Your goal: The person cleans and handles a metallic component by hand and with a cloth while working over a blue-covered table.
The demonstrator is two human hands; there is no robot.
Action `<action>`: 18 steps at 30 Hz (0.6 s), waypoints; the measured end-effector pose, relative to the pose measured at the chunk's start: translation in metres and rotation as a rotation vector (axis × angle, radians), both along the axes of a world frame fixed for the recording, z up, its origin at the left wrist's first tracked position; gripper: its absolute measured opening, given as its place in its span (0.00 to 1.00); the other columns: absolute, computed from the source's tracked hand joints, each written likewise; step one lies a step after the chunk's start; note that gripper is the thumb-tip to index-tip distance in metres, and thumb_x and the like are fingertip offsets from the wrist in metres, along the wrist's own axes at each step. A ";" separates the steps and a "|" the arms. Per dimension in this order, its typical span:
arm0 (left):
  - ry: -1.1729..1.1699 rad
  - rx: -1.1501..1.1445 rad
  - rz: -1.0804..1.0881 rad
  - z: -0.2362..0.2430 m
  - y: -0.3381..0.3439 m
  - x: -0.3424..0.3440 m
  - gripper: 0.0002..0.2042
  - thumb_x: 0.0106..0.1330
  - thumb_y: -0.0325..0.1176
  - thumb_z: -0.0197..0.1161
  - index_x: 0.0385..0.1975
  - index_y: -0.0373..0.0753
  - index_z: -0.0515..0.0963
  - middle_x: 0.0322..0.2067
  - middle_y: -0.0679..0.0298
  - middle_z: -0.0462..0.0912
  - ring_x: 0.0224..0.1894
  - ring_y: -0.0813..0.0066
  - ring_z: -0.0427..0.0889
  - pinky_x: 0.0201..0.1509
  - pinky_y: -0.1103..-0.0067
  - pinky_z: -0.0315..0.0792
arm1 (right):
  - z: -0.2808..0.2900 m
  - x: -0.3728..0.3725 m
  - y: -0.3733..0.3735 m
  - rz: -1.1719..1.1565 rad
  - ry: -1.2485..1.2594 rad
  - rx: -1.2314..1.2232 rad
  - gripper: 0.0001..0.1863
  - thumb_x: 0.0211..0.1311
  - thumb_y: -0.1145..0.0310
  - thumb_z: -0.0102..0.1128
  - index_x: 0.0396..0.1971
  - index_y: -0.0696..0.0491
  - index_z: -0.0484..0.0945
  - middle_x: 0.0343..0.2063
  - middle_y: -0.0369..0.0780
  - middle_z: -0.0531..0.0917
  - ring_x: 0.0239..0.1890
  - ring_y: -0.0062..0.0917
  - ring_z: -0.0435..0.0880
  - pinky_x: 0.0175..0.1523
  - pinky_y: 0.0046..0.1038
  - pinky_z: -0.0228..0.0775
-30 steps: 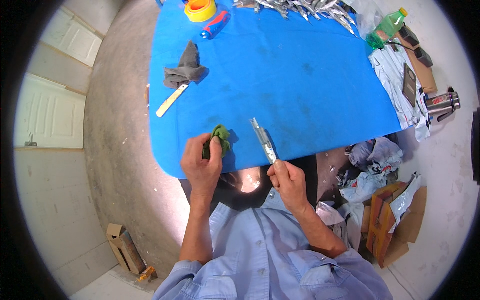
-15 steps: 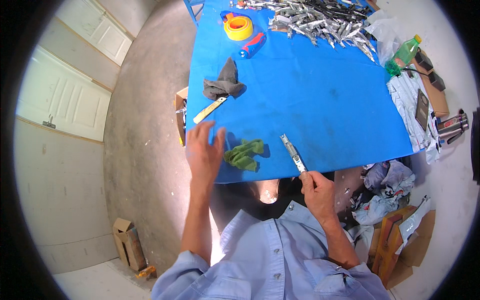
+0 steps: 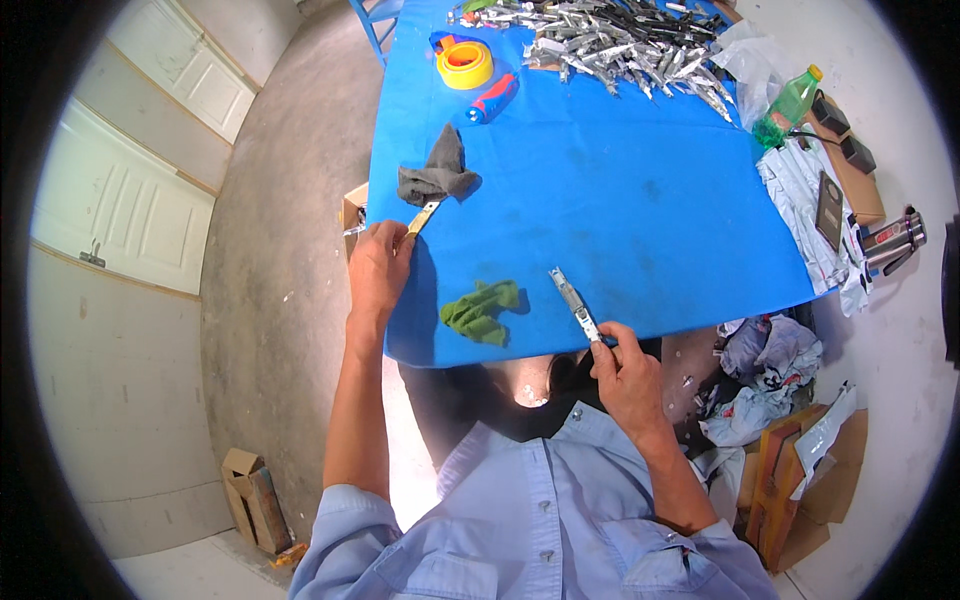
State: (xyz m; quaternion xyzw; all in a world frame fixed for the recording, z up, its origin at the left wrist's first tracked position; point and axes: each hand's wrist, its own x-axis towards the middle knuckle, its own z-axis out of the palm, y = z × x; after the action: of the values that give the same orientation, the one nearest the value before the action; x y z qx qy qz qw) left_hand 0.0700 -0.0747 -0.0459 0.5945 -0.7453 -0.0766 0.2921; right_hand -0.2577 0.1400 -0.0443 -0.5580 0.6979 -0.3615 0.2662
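Note:
My left hand (image 3: 380, 265) is at the table's left edge, its fingers closed around the lower end of a flat yellow tool (image 3: 423, 219) that looks like a utility knife. The tool's far end touches a dark grey cloth (image 3: 438, 175). Over the near edge, my right hand (image 3: 628, 375) grips a slim silver metal part (image 3: 575, 305) by its near end, and the part points away from me. Between the hands lies a crumpled green cloth (image 3: 480, 311).
A blue-covered table (image 3: 640, 240) carries a heap of similar metal parts (image 3: 625, 45) at the far side. Yellow tape (image 3: 465, 65) and a red-and-blue tool (image 3: 493, 98) lie far left. A green bottle (image 3: 790, 105) and a metal mug (image 3: 893, 242) stand right.
My left hand has moved forward and closed on the yellow tool. My right hand still holds the metal part in nearly the same place. The view has shifted slightly.

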 end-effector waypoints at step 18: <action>0.317 0.142 0.229 -0.020 0.035 0.029 0.11 0.74 0.26 0.55 0.48 0.34 0.83 0.25 0.61 0.79 0.26 0.76 0.79 0.32 0.76 0.73 | 0.000 0.000 0.002 0.000 0.081 -0.097 0.18 0.66 0.65 0.70 0.54 0.52 0.84 0.27 0.42 0.88 0.28 0.38 0.89 0.33 0.38 0.79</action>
State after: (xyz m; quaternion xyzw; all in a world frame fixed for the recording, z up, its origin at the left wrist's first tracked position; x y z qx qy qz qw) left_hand 0.0990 -0.0393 -0.0658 0.6750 -0.6103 -0.1878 0.3697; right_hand -0.2573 0.1421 -0.0446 -0.5843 0.6899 -0.3719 0.2104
